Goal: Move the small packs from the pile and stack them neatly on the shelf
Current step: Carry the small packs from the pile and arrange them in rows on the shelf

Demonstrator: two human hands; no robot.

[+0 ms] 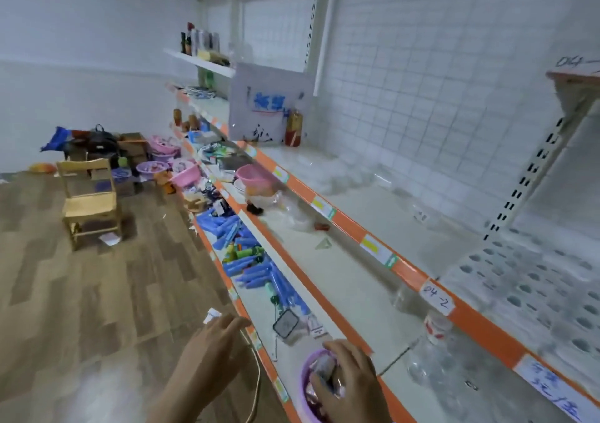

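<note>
A purple bowl [305, 380] stands on the lowest shelf [289, 348] at the bottom of the view, with several small packs [319, 366] piled in it. My right hand [350, 380] reaches into the bowl, its fingers curled round some of the packs. My left hand [214, 344] hovers at the shelf's orange front edge, fingers relaxed and holding nothing. Further along the same shelf lies a heap of blue packs [250, 266], with a small square dark-rimmed thing [285, 323] just beyond the bowl.
White shelves with orange edges [344, 224] run along the wall on the right. Clear bottles [431, 354] stand on the middle shelf near my right hand. A pink basket [253, 176] sits further back. A wooden chair [91, 198] and boxes stand on the floor at left.
</note>
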